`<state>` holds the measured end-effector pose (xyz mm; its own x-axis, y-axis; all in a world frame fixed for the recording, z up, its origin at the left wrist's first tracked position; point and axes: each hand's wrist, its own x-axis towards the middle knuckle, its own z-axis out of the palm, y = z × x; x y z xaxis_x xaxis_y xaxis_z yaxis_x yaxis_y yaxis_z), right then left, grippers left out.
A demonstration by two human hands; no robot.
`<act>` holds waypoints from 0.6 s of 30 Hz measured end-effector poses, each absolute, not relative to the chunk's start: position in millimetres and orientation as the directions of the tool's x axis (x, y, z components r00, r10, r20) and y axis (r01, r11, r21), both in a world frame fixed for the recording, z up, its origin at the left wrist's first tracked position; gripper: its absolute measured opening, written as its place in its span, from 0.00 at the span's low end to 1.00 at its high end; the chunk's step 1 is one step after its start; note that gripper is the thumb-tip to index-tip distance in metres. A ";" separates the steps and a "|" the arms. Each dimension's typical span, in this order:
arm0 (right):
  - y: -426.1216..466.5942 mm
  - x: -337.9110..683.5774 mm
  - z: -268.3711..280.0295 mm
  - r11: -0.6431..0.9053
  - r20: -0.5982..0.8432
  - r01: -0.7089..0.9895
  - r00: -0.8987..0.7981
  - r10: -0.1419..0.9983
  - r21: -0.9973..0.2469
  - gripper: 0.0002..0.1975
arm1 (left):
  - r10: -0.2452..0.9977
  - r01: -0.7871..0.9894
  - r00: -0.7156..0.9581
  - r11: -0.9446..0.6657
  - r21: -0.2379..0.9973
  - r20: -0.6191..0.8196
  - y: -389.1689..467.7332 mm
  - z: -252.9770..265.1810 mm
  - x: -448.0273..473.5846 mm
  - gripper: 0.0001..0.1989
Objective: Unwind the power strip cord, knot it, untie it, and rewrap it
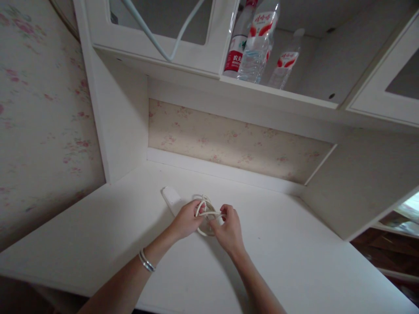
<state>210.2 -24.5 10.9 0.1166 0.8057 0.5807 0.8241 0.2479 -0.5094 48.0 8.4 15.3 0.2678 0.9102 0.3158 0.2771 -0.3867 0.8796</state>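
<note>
A white cord point(206, 233) lies in loose loops above the white desk top, between my two hands. My left hand point(188, 220) has its fingers closed on the left side of the loops. Opposite it, my right hand point(229, 226) pinches the cord on the right side. Just behind my left hand, a long white power strip point(171, 196) rests flat on the desk, partly covered by that hand. The cord's ends are hidden among the loops and fingers.
The white desk point(137, 209) has a raised back edge and side panels. Above hangs a cabinet with plastic bottles point(258, 43) on its open shelf. A pale blue bent tube point(150, 37) crosses the cabinet door at upper left. Shelves with blurred items point(406, 222) stand at right.
</note>
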 end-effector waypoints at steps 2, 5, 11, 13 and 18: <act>-23.7 216.3 13.2 0.258 0.641 0.878 0.070 0.765 -0.404 0.09 | 0.907 0.438 0.251 -0.417 0.797 0.337 9.0 13.3 46.6 0.10; -23.2 226.0 17.4 0.294 0.682 0.927 -0.059 0.729 -0.235 0.02 | 0.905 0.600 0.234 -0.421 0.681 0.354 6.8 12.2 46.6 0.11; -27.8 228.3 25.0 0.249 0.606 0.968 -0.210 0.768 0.020 0.08 | 0.915 0.780 0.195 -0.362 0.510 0.352 0.4 11.1 51.0 0.18; -30.7 224.5 24.0 0.148 0.547 0.988 -0.152 0.823 0.051 0.09 | 0.926 0.818 0.200 -0.337 0.466 0.319 0.3 10.2 51.5 0.13; -33.7 214.9 8.8 -0.009 0.235 0.999 -0.002 0.972 0.044 0.20 | 0.942 0.850 0.187 -0.298 0.435 0.278 3.0 8.1 52.1 0.11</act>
<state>214.9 -33.7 8.8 -0.0017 0.9720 0.2349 0.9990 -0.0089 0.0441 52.1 3.0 8.1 0.1874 0.9421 0.2782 0.8497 -0.2976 0.4353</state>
